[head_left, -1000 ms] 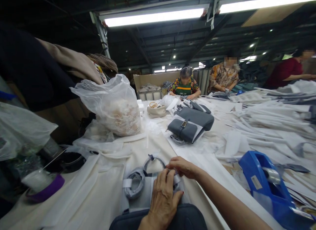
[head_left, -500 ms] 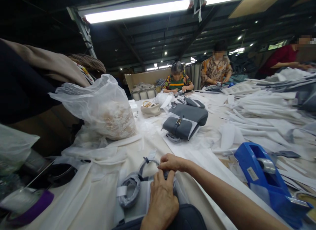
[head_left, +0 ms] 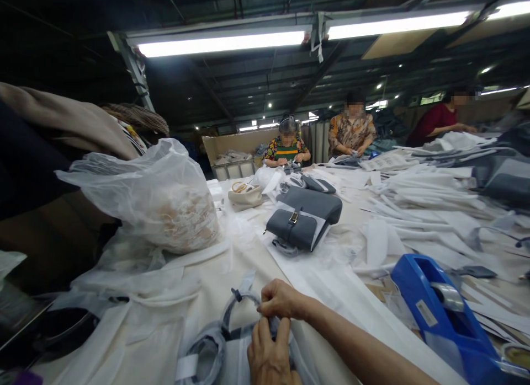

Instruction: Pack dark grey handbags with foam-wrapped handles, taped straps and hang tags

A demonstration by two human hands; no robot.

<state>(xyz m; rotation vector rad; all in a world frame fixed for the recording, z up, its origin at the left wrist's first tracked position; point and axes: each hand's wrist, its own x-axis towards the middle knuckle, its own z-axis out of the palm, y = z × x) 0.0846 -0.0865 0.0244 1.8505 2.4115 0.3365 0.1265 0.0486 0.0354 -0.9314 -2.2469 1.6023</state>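
Note:
My right hand (head_left: 280,299) is closed in a pinch at the end of a looped grey handle (head_left: 227,314) in clear wrapping; a small dark tab sticks up from the loop. Just below, my left hand (head_left: 271,349) rests fingers forward and slightly apart on a dark bag, hiding most of it. Left of my hands, a coiled strap (head_left: 218,349) in plastic film with a white paper band lies on the bag's pale covering. The tip of my right thumb and finger is partly hidden.
Beyond my hands lies a dark grey buckled bag (head_left: 300,218). A blue tape dispenser (head_left: 443,313) stands on the right, near stacked white strips (head_left: 430,197). A full clear plastic bag (head_left: 174,203) sits at left. Several people work across the table.
The view has tilted up and turned slightly right, so the hands and bag sit lower in the picture. Both hands keep nearly the same position on the bag.

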